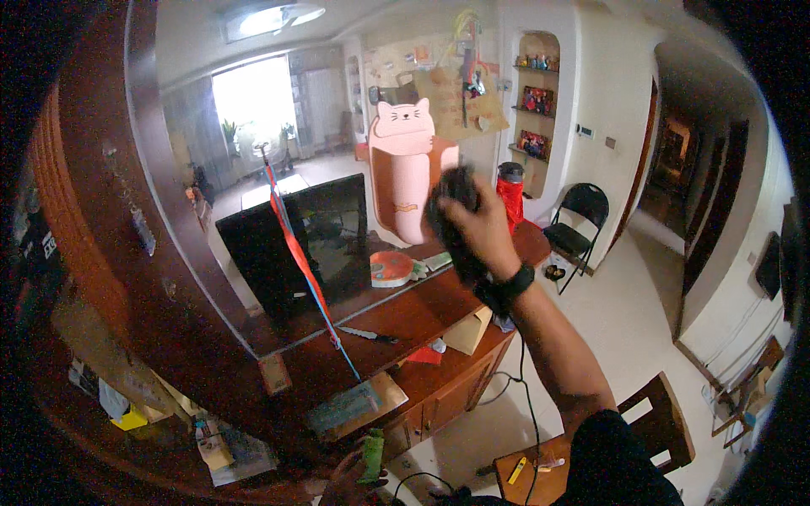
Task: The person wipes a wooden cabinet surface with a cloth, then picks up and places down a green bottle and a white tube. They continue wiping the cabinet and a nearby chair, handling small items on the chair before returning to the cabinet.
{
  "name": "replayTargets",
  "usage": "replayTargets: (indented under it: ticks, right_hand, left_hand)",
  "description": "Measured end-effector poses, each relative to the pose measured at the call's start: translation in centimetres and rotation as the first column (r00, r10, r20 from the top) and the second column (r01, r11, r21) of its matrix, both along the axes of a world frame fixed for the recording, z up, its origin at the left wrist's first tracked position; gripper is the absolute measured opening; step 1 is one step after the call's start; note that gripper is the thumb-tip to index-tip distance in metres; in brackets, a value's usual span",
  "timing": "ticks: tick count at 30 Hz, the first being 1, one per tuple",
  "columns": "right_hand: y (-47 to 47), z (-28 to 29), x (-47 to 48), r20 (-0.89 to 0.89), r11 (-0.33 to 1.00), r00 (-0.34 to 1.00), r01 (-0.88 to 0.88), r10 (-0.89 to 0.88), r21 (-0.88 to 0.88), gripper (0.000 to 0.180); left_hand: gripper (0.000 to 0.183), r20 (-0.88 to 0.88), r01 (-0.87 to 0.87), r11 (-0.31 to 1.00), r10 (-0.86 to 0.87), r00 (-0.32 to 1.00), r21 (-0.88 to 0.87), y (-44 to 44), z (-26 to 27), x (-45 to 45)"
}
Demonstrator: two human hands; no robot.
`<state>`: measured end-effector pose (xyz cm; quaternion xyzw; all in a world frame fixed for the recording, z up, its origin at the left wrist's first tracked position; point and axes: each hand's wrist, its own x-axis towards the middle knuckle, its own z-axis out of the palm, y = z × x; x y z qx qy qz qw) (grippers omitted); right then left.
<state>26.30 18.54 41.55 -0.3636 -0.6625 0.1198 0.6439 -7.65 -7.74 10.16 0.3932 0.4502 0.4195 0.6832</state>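
My right hand [487,228] is raised in front of a pink cat-faced holder [405,177], gripping a dark elongated object [457,234]. Motion blur keeps me from telling exactly what that object is. A black band circles the right wrist. Low in the view, my left hand [345,475] is partly in shadow, with its fingers around a small green object [373,455]. Between the hands lies the dark wooden counter [405,316] of a cabinet, with a knife [367,334] on it. A red and blue cord [297,253] hangs before the mirror or glass panel.
Behind the counter show a black screen [291,253], a round orange box [391,268] and a red-covered bottle [510,196]. A folding chair [579,218] stands on the right. A black cable [536,411] runs down by a small wooden surface bearing a yellow cutter [517,471].
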Motion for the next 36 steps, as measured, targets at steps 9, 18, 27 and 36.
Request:
replayTargets:
  ticks: [9,18,27,36]
  right_hand:
    - [-1.7,3.1,-3.5,-0.020,0.968,1.000,-0.017,0.023,0.250,0.031]
    - [-3.2,-3.5,-8.8,0.315,0.998,0.948,0.040,-0.053,0.048,0.039]
    - [0.7,9.8,-10.0,0.375,0.692,0.733,0.177,-0.567,0.700,0.034]
    - [0.2,3.8,-10.5,0.788,0.816,0.243,0.021,-0.565,0.578,0.033]
  left_hand:
    - [0.079,0.003,0.022,0.999,-0.022,1.000,0.028,0.0,-0.7,-1.3]
    - [0.081,0.007,0.012,0.997,-0.012,1.000,0.075,-0.6,-1.7,-3.3]
    - [0.082,0.034,-0.042,0.989,0.038,0.999,0.142,-2.7,-2.6,-5.4]
    - [0.079,-0.470,0.159,0.965,-0.044,0.882,0.208,-1.5,-3.7,-6.8]
